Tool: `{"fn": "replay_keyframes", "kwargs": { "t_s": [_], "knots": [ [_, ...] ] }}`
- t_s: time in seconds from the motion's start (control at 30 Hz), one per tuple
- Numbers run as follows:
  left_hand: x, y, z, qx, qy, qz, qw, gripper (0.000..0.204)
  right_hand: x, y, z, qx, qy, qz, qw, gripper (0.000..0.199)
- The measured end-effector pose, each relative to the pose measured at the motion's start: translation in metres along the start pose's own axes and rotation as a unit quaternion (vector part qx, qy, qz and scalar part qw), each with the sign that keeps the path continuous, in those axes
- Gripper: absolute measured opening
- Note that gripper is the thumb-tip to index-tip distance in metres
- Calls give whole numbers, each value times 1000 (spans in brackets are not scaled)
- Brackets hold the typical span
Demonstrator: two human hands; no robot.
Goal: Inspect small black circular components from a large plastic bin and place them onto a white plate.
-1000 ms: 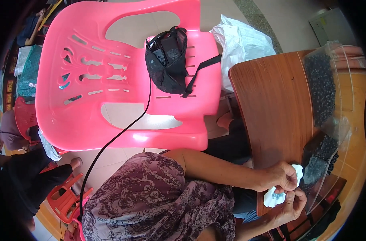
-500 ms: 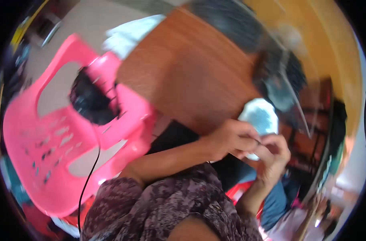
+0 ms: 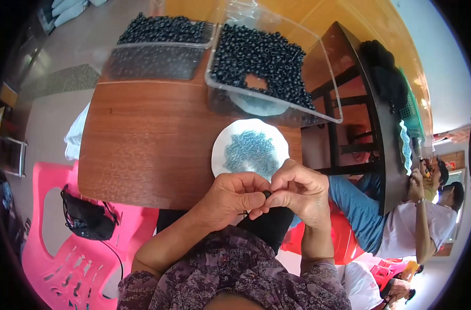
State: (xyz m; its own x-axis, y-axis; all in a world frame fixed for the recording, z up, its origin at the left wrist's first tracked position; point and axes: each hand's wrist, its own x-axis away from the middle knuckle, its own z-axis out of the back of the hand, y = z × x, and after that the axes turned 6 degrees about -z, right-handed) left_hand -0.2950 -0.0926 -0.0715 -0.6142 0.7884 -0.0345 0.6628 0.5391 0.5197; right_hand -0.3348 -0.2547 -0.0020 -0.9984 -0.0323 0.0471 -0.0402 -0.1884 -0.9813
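Bead (image 3: 267,194), small and black, sits pinched between my fingertips just over the table's (image 3: 142,144) near edge. My left hand (image 3: 235,199) and right hand (image 3: 297,191) press together, fingers closed on it, with a thin dark thread (image 3: 244,213) hanging below. Threading looks barely begun, judging by how full the bins are. On the left, a clear bin (image 3: 158,51) holds black beads. The next clear bin (image 3: 276,67) is also nearly full of them. Before it, a white dish (image 3: 220,150) holds pale blue beads (image 3: 251,150).

Two clear bins (image 3: 318,67) of black beads, one white plate (image 3: 222,147) (blue beads, perhaps), one pink chair (image 3: 65,263).
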Motion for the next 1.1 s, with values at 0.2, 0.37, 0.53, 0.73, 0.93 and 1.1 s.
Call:
{"fn": "replay_keyframes", "kwargs": {
  "t_s": [0.2,0.37,0.53,0.73,0.93,1.1],
  "knots": [
    [-30,-4,19,127,3,-6,992,28,-27,-14,27,109,87,33,990,13],
    [-40,-1,37,109,-7,-11,994,29,-93,-51,61,171,238,34,956,13],
    [-46,-2,43,87,5,-3,996,29,-203,-11,105,281,67,-9,957,11],
    [-44,-4,56,56,-12,-8,998,29,-257,35,112,533,-68,-10,843,10],
    [-42,-2,54,62,15,50,997,21,-267,56,86,548,-162,31,820,14],
    [-41,-7,52,74,21,15,997,20,-269,62,62,586,-253,108,762,19]
  ]
}}
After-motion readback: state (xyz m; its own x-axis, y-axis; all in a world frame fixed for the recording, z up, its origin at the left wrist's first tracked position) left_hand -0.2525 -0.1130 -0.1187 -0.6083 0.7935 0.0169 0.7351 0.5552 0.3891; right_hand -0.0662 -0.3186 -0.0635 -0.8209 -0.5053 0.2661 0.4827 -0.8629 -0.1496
